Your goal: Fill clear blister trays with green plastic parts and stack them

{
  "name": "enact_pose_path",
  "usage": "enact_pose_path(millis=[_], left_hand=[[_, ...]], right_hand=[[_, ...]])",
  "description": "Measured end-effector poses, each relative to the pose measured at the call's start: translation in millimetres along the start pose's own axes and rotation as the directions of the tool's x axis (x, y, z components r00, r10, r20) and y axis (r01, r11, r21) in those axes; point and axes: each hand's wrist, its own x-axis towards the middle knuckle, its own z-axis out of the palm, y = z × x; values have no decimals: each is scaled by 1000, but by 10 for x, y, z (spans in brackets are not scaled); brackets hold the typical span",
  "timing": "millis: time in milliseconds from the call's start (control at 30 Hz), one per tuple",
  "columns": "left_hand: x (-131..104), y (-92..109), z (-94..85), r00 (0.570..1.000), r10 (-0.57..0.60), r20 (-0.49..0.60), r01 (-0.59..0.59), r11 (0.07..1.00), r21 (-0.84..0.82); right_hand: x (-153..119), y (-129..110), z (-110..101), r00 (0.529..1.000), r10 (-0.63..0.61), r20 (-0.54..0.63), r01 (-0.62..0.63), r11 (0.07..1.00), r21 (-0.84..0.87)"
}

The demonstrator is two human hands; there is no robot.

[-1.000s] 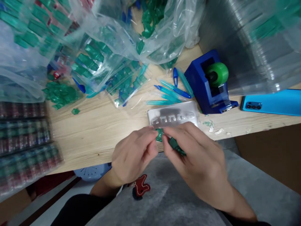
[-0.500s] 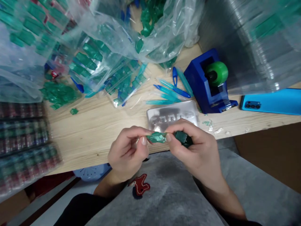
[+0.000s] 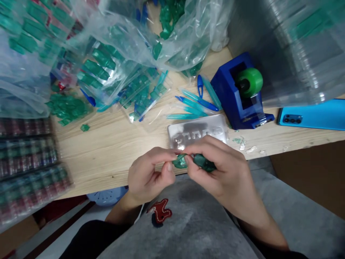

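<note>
A small translucent green piece (image 3: pixel 180 161) is between the fingertips of both hands, just in front of the table's near edge. My left hand (image 3: pixel 152 174) pinches its left side with thumb and forefinger. My right hand (image 3: pixel 219 169) pinches its right side, and a darker green piece (image 3: pixel 204 162) is tucked under the curled fingers of that same hand. Directly beyond the hands lies a clear plastic tray (image 3: pixel 198 131) with moulded slots, partly covered by the right hand's fingers.
A blue tape dispenser (image 3: pixel 237 97) and a blue phone (image 3: pixel 312 115) are at the right. Teal and blue pen-like pieces (image 3: pixel 192 106) lie behind the tray. Plastic bags (image 3: pixel 118 39) of green parts fill the back; packed rows (image 3: pixel 29 154) stand at left.
Both hands have drawn closer together around the green piece, the left moving slightly right. The green piece has turned and is more covered by the fingers.
</note>
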Motion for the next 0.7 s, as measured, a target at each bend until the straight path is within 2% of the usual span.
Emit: enact_pose_path(millis=[100, 233, 300, 367, 433, 567, 700], left_hand=[[-23, -35, 30, 998, 48, -37, -49, 998, -30], [26, -37, 11, 993, 116, 16, -116, 993, -14], [72, -14, -28, 974, 213, 73, -219, 971, 99], [116, 16, -72, 934, 318, 164, -351, 903, 249], [152, 37, -111, 895, 367, 253, -439, 825, 356], [180, 31, -160, 882, 379, 279, -468, 775, 426], [163, 17, -168, 875, 411, 256, -480, 807, 345]], right_hand=[[9, 5, 14, 999, 51, -18, -50, 998, 27], [35, 24, 17, 987, 157, -47, -154, 986, 60], [47, 42, 5, 975, 221, 1, -221, 973, 63], [55, 58, -16, 965, 257, 54, -260, 963, 65], [63, 65, -43, 956, 277, 95, -286, 953, 97], [98, 58, -95, 933, 326, 153, -355, 906, 232], [144, 70, -120, 920, 335, 204, -388, 848, 361]])
